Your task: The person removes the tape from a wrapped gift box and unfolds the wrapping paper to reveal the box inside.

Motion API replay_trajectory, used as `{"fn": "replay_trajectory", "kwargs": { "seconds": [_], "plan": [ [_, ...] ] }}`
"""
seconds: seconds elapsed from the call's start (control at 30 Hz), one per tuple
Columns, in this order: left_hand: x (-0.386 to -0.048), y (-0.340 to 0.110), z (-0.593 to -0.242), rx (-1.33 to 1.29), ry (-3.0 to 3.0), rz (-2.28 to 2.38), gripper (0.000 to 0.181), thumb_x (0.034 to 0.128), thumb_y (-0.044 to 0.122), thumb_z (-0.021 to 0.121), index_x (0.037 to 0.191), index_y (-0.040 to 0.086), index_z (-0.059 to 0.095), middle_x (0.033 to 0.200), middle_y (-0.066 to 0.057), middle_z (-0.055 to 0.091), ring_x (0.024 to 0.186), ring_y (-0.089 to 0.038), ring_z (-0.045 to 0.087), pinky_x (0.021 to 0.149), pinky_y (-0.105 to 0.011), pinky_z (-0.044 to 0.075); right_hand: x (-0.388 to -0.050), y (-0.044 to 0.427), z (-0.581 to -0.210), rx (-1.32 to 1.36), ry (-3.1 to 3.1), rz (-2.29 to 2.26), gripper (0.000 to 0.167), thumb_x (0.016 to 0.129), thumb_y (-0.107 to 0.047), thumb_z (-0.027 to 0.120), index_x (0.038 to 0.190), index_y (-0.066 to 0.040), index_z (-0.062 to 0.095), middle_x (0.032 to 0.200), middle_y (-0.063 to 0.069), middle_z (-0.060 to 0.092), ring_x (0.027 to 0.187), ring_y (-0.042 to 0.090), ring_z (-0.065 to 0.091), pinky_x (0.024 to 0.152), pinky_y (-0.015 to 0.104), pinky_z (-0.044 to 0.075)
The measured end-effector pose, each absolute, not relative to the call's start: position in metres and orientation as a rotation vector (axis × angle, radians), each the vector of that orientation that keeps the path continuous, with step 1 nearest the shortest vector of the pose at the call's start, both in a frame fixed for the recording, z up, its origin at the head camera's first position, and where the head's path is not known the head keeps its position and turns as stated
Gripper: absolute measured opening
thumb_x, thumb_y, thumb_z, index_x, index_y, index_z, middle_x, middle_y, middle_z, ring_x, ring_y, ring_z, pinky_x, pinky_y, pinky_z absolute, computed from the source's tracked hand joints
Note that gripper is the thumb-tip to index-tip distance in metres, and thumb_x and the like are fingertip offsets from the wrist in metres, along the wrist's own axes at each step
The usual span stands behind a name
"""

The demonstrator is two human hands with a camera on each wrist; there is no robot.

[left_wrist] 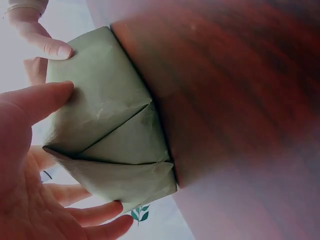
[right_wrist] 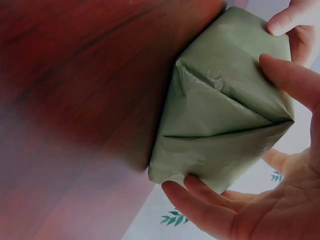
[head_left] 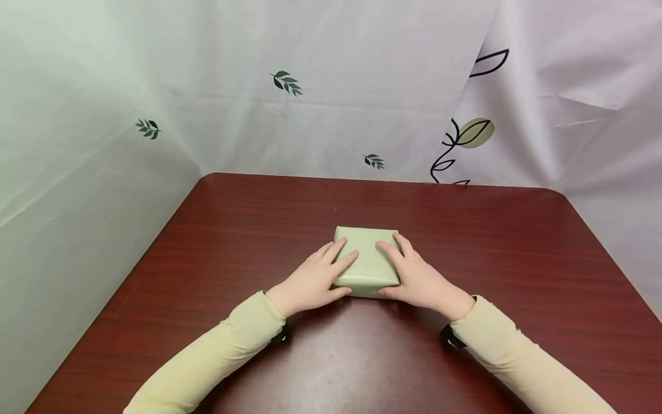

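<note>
A box wrapped in pale green paper [head_left: 366, 253] lies flat on the table, a hand on each side. The left hand [head_left: 312, 280] holds its left side, thumb on the near face, fingers over the top and side. Opposite, the right hand [head_left: 421, 283] grips the right side with its thumb at the near face and fingertips on the top and far corner. Folded paper flaps show on the end of the box [left_wrist: 120, 135] in the left wrist view, and similar folds on the other end of the box [right_wrist: 215, 110] in the right wrist view.
The dark red wooden table [head_left: 258, 213] reaches to pale hanging sheets [head_left: 331, 126] with printed leaves at the back and both sides. Cream sleeves cover both forearms, and a black strap shows at each wrist.
</note>
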State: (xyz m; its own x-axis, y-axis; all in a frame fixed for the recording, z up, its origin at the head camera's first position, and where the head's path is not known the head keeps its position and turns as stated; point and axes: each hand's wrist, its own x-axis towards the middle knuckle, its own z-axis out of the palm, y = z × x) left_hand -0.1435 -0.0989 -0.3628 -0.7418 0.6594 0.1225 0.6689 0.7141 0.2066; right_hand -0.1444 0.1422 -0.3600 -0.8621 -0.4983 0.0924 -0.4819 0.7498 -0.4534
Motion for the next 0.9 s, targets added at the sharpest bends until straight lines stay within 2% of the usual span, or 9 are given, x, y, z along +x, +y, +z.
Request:
{"fn": "replay_trajectory", "kwargs": {
  "seconds": [0.2,0.43,0.6,0.77,0.9],
  "plan": [
    [-0.144,-0.097,-0.364,-1.173,-2.845,-0.429,0.065,0.0876,0.027,0.068,0.143,0.007,0.040,0.150,-0.026,0.027,0.133,-0.047,0.033,0.106,-0.047,0.037,-0.144,0.142,-0.362,-0.802,2.884,-0.879,0.074,0.072,-0.019,0.081,0.134,-0.005,0.044,0.145,0.034,0.019,0.124,0.050,0.042,0.093,0.053,0.044],
    [-0.144,-0.100,-0.367,-1.202,-2.819,-0.570,0.064,0.0826,0.015,0.073,0.139,0.007,0.045,0.149,-0.026,0.028,0.135,-0.046,0.031,0.108,-0.047,0.034,-0.145,0.143,-0.364,-0.750,2.850,-1.011,0.070,0.066,-0.015,0.085,0.127,-0.006,0.052,0.147,0.029,0.020,0.125,0.044,0.041,0.092,0.050,0.044],
    [-0.144,-0.102,-0.364,-1.238,-2.779,-0.586,0.058,0.0819,0.015,0.074,0.135,0.008,0.051,0.147,-0.025,0.032,0.135,-0.043,0.033,0.109,-0.048,0.032,-0.147,0.147,-0.364,-0.742,2.834,-1.088,0.066,0.063,-0.012,0.085,0.122,-0.005,0.057,0.147,0.027,0.024,0.130,0.043,0.037,0.093,0.049,0.043],
    [-0.145,-0.104,-0.362,-1.262,-2.713,-0.598,0.051,0.0842,0.019,0.072,0.132,0.013,0.056,0.147,-0.020,0.036,0.136,-0.039,0.034,0.110,-0.046,0.031,-0.151,0.153,-0.363,-0.714,2.750,-1.244,0.062,0.065,-0.007,0.085,0.121,-0.004,0.058,0.148,0.024,0.024,0.124,0.040,0.045,0.085,0.043,0.051],
    [-0.147,-0.108,-0.362,-1.322,-2.607,-0.655,0.052,0.0825,0.023,0.074,0.131,0.013,0.057,0.147,-0.019,0.037,0.137,-0.041,0.031,0.110,-0.047,0.031,-0.153,0.159,-0.360,-0.701,2.686,-1.360,0.062,0.066,-0.005,0.084,0.122,-0.002,0.058,0.150,0.021,0.023,0.122,0.038,0.046,0.080,0.038,0.054]
  ]
}}
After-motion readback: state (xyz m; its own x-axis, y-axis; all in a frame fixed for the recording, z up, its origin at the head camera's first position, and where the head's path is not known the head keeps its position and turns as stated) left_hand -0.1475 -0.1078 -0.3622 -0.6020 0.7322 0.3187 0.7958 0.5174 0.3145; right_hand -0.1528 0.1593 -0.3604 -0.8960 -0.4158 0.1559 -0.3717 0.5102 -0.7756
